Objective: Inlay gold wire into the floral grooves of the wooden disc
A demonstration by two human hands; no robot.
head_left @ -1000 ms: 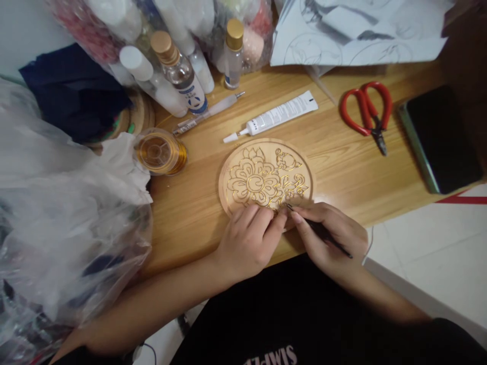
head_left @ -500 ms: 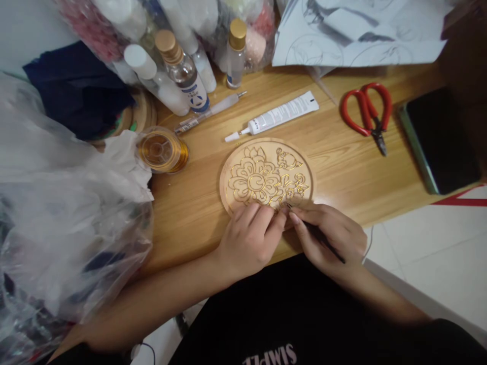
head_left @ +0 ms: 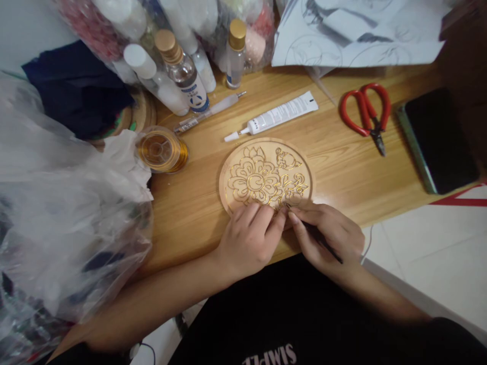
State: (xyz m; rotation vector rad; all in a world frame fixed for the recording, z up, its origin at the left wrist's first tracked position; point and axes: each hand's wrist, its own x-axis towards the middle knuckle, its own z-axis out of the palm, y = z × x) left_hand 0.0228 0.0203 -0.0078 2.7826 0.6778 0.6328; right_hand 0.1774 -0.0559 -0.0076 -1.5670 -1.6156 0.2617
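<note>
A round wooden plaque with a raised rim lies on the table, bearing a flower pattern outlined in gold wire. My left hand rests over its near edge, fingers curled and thumb and forefinger pinched together at the wire; what lies between them is too small to make out. In my right hand is a pair of slim black tweezers, held like a pen. Their tips meet the left fingertips at the plaque's near right part. The hands hide the plaque's near rim.
Behind the plaque lie a white glue tube and a pen-like tool. Red-handled pliers and a phone are on the right. A spool of gold wire, bottles and plastic bags stand left; paper sketches lie at the back.
Almost nothing differs. My right hand and the tweezers' rear end have shifted very slightly left; the left hand keeps its place.
</note>
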